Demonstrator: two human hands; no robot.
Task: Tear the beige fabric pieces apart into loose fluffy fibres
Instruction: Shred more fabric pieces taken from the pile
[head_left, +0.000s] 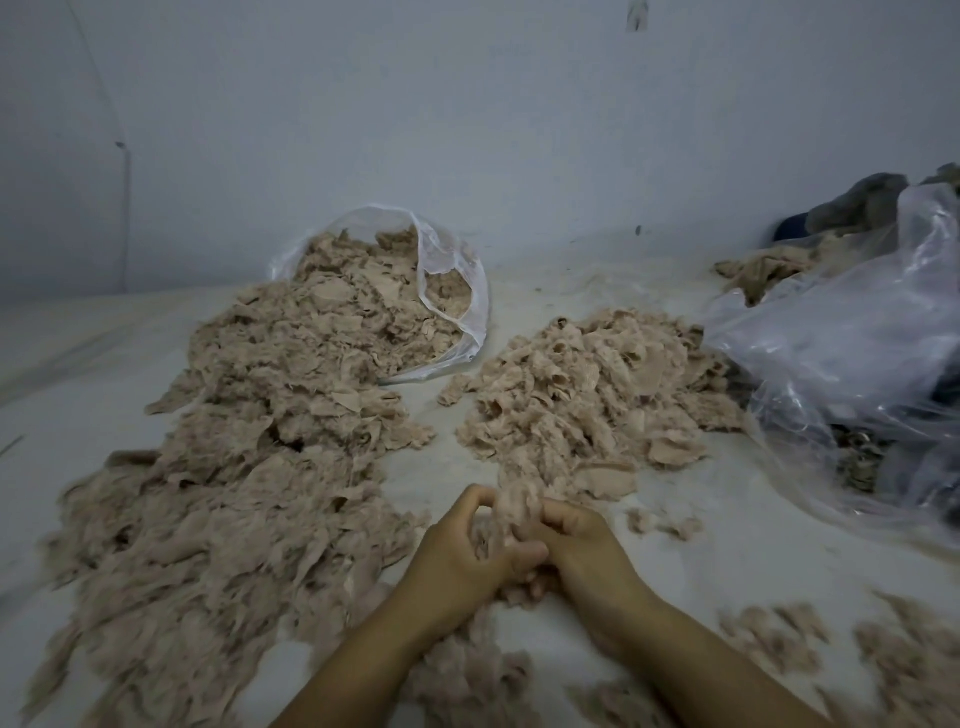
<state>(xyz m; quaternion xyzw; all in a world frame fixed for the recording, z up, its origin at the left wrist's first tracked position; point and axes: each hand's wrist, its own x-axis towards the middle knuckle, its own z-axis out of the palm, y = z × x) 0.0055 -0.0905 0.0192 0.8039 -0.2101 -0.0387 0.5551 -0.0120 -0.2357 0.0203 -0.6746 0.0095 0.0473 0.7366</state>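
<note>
While left hand (457, 556) and right hand (576, 545) grip beige fabric piece (511, 506), edges look frayed, fluffy.

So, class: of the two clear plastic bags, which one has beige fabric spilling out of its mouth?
The far-left bag: it lies open and fabric pours from it into the long left heap. The crumpled right-hand bag spills none.

Fabric pieces (597, 384): beige-pink. Torn fibre heap (234, 467): beige-pink. Plastic bags (452, 291): clear. Wall (467, 130): pale grey-blue. Surface (753, 561): off-white.
</note>
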